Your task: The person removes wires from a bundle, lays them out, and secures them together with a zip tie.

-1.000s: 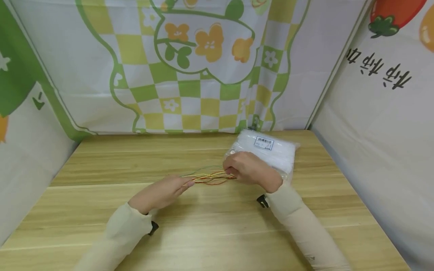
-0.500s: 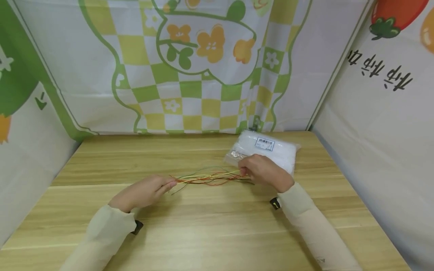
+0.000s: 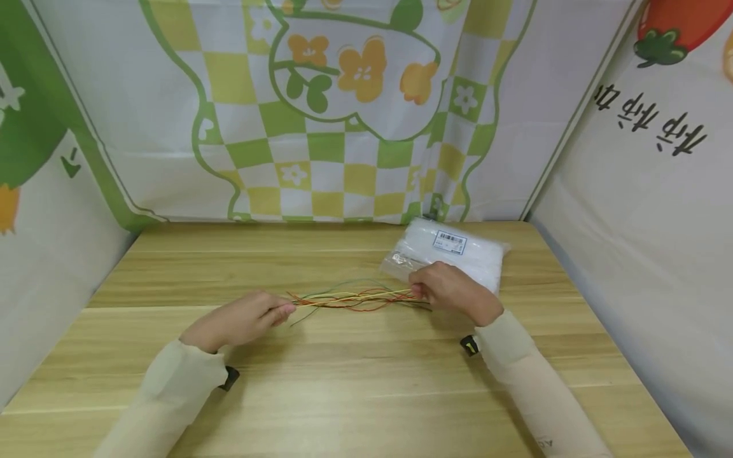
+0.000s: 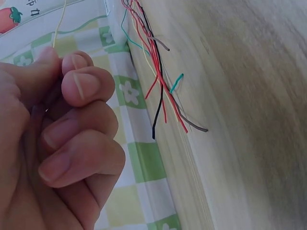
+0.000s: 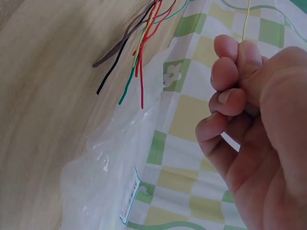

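While the clear plastic bag (image 3: 399,263) sits just beyond your right hand (image 3: 452,291), holding white contents (image 3: 480,259) I can't identify, that hand and your left hand (image 3: 240,319) each pinch the yellow wire (image 5: 246,19) between thumb and fingertip, stretched across. The other coloured wires (image 4: 156,67) lie loose on the table (image 3: 343,394), apart from your fingers.

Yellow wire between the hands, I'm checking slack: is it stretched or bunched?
Stretched: head view shows the yellow wire nearly straight between left hand and right hand.
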Demonstrator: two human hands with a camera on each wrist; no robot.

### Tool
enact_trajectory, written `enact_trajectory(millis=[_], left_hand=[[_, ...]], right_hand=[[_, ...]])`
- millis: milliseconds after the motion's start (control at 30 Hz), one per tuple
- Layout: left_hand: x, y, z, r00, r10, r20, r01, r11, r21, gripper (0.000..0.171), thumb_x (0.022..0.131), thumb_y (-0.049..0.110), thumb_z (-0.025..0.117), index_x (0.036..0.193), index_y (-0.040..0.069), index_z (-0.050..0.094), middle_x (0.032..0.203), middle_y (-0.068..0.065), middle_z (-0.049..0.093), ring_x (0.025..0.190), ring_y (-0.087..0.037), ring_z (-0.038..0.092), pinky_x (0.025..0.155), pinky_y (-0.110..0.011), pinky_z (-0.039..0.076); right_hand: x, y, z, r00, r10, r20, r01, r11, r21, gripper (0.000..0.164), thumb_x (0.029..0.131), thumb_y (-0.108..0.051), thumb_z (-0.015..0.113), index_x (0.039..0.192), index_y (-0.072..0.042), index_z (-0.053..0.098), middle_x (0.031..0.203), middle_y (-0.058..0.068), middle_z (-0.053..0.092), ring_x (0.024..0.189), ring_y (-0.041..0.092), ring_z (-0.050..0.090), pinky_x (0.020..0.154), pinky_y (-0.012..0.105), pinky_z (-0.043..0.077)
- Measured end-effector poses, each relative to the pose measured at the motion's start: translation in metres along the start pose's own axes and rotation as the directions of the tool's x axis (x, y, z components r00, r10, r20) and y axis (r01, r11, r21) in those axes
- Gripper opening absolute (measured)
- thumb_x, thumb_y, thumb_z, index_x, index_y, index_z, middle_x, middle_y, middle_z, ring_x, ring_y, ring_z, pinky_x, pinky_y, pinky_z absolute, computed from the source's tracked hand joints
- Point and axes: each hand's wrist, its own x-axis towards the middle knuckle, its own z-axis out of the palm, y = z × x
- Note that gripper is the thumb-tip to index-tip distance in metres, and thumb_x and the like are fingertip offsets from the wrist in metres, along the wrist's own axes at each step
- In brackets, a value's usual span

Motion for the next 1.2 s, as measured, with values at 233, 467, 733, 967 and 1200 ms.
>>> enact_trajectory(millis=[233, 467, 733, 967, 1200], left_hand=[[0.002, -0.004, -0.001, 1.0, -0.029, -0.006, 0.028, 0.999, -0.026, 0.051, 0.115, 0.026, 0.044, 0.065, 0.019, 0.042, 0.058, 0.013, 0.027, 0.053, 0.0, 0.023, 0.057, -0.022, 0.032], [0.006, -0.008, -0.001, 0.999, -0.054, -0.001, 0.054, 0.998, -0.027, 0.051, 0.115, 0.027, 0.043, 0.065, 0.02, 0.04, 0.057, 0.012, 0.028, 0.052, -0.001, 0.022, 0.057, -0.023, 0.031], [0.003, -0.009, -0.008, 0.996, -0.085, -0.018, 0.086, 0.996, 0.035, 0.045, 0.116, 0.024, 0.042, 0.077, 0.009, 0.058, 0.061, 0.011, 0.034, 0.054, -0.002, 0.026, 0.059, -0.024, 0.035], [-0.003, -0.014, -0.012, 0.997, -0.044, -0.065, 0.054, 0.986, 0.159, 0.04, 0.115, 0.02, 0.045, 0.082, 0.012, 0.066, 0.064, 0.01, 0.041, 0.064, -0.004, 0.047, 0.07, -0.031, 0.05], [0.003, -0.009, -0.004, 0.987, -0.128, -0.094, 0.145, 0.969, 0.201, 0.038, 0.115, 0.033, 0.045, 0.112, 0.012, 0.076, 0.067, 0.006, 0.048, 0.067, -0.011, 0.053, 0.079, -0.04, 0.05]], right_hand=[[-0.002, 0.004, 0.007, 0.999, 0.02, 0.032, -0.021, 0.999, 0.028, 0.033, 0.077, 0.016, 0.058, 0.072, -0.017, 0.059, 0.069, -0.01, 0.058, 0.066, 0.004, 0.05, 0.063, 0.021, 0.046], [-0.002, 0.005, 0.007, 0.999, 0.031, 0.039, -0.033, 0.999, 0.04, 0.034, 0.08, 0.014, 0.06, 0.072, -0.018, 0.06, 0.07, -0.01, 0.059, 0.066, 0.003, 0.05, 0.064, 0.021, 0.046], [-0.01, 0.015, 0.008, 0.998, 0.06, 0.029, -0.061, 0.998, 0.016, 0.032, 0.086, 0.009, 0.066, 0.069, -0.016, 0.055, 0.066, -0.009, 0.049, 0.064, 0.006, 0.044, 0.061, 0.022, 0.041], [-0.016, 0.022, 0.008, 0.996, 0.088, 0.027, -0.088, 0.996, -0.002, 0.034, 0.088, 0.007, 0.067, 0.067, -0.017, 0.053, 0.066, -0.009, 0.049, 0.063, 0.008, 0.045, 0.061, 0.024, 0.044], [-0.01, 0.016, 0.012, 0.986, 0.133, 0.103, -0.14, 0.989, 0.057, 0.035, 0.101, -0.005, 0.064, 0.069, -0.016, 0.056, 0.064, -0.011, 0.043, 0.063, 0.007, 0.043, 0.062, 0.023, 0.042]])
